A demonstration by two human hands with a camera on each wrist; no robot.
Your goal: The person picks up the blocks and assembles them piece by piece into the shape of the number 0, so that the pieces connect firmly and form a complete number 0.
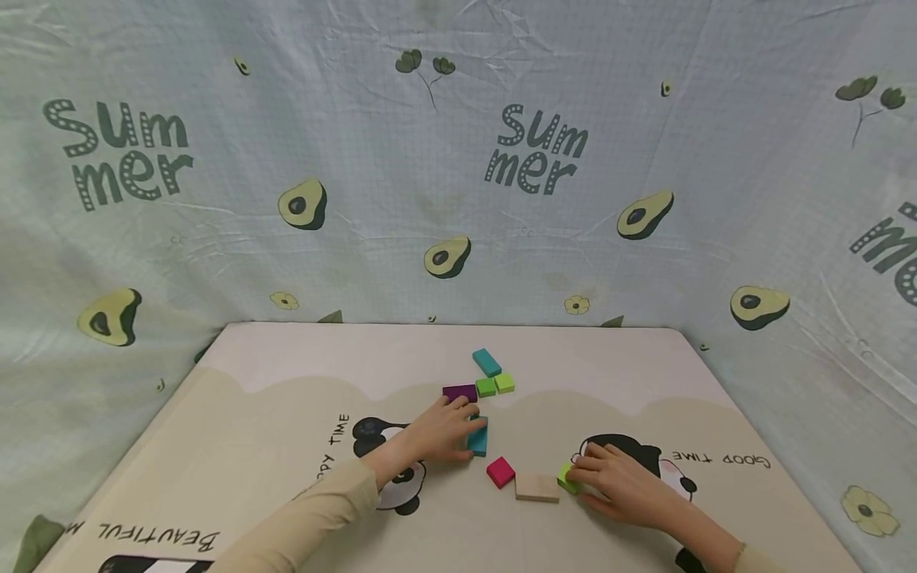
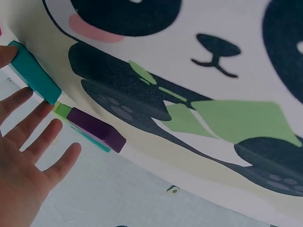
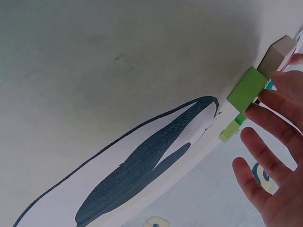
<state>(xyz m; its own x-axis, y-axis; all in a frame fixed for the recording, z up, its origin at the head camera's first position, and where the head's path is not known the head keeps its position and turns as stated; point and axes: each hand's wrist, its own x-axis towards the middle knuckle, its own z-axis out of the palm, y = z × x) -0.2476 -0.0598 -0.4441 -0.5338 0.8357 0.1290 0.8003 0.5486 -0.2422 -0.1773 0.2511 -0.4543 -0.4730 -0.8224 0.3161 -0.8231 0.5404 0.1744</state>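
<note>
My left hand (image 1: 446, 430) holds a teal block (image 1: 478, 438), its thumb on one side and fingertips on the other. In the left wrist view, this teal block (image 2: 35, 71) is tilted by the fingertips. At the right, my right hand (image 1: 622, 484) pinches a light green block (image 1: 566, 479) between thumb and fingers. The right wrist view shows that green block (image 3: 247, 89) against the end of a plain wooden block (image 3: 277, 56); the outer fingers are spread apart. Between the hands lies a red block (image 1: 501, 472), beside the wooden block (image 1: 537, 488).
Past the left hand lie a purple block (image 1: 460, 393), a green block (image 1: 485, 387), a light green block (image 1: 505, 383) and another teal block (image 1: 487, 362). The printed table (image 1: 286, 430) ends at a patterned cloth (image 1: 372, 199) hanging behind it.
</note>
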